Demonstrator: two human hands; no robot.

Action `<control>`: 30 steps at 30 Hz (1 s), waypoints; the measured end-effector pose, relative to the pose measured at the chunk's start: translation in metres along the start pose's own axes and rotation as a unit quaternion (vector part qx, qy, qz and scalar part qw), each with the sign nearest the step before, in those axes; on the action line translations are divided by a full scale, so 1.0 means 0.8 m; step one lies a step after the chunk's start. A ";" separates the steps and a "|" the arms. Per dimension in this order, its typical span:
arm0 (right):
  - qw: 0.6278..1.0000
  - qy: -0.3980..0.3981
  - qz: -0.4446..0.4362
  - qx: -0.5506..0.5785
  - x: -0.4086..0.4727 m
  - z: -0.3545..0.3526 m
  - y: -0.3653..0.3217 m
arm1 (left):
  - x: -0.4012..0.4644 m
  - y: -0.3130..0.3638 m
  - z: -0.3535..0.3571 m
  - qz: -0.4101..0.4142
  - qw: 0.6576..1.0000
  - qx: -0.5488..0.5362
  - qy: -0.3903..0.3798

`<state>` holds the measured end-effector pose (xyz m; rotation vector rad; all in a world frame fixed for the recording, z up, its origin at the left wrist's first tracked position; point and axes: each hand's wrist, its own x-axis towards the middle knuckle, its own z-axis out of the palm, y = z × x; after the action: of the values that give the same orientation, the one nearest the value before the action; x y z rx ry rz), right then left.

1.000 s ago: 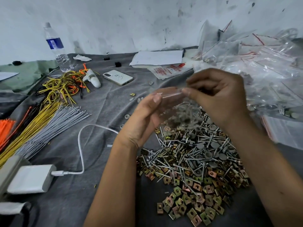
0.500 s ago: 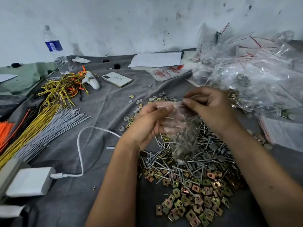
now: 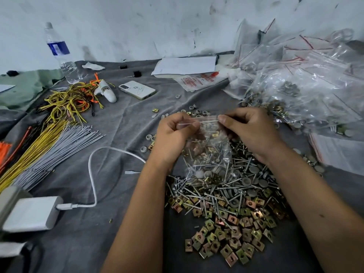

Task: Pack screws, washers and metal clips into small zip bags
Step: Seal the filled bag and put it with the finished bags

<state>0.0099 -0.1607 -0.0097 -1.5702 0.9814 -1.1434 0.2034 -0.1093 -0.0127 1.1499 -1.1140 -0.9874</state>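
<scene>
A small clear zip bag (image 3: 208, 152) hangs between my hands, holding screws, metal clips and grey washers. My left hand (image 3: 175, 134) pinches the left end of its top strip. My right hand (image 3: 250, 131) pinches the right end. Under the bag a heap of silver screws (image 3: 222, 186) lies on the grey cloth. Brass-coloured square clips (image 3: 226, 237) spread in front of that heap. Loose grey washers (image 3: 195, 111) are scattered just beyond my hands.
A mound of filled zip bags (image 3: 303, 85) rises at the right. At the left lie grey cable ties (image 3: 59, 146), yellow wires (image 3: 67, 99), a white charger (image 3: 33, 213) with its cable, a phone (image 3: 137, 90) and a water bottle (image 3: 61, 54).
Both hands have come down toward the heap with the bag. The bag now hangs straight with its top strip stretched between the two pinches.
</scene>
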 end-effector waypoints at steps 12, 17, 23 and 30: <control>0.939 0.000 -0.233 -0.253 -0.006 0.006 -0.006 | 0.006 -0.010 -0.002 0.219 0.906 0.363 0.022; 0.929 -0.021 -0.256 -0.269 -0.008 0.009 -0.009 | 0.002 -0.008 0.003 0.203 0.923 0.326 -0.002; 0.925 -0.042 -0.250 -0.284 -0.007 0.009 -0.005 | 0.000 -0.005 0.006 0.188 0.930 0.315 -0.007; 0.925 -0.020 -0.258 -0.278 -0.006 0.003 -0.004 | 0.004 -0.011 0.000 0.140 0.956 0.257 -0.001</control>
<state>0.0114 -0.1551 -0.0076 -2.4073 0.9375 -1.2319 0.2037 -0.1139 -0.0211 1.3479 -1.5421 -0.4850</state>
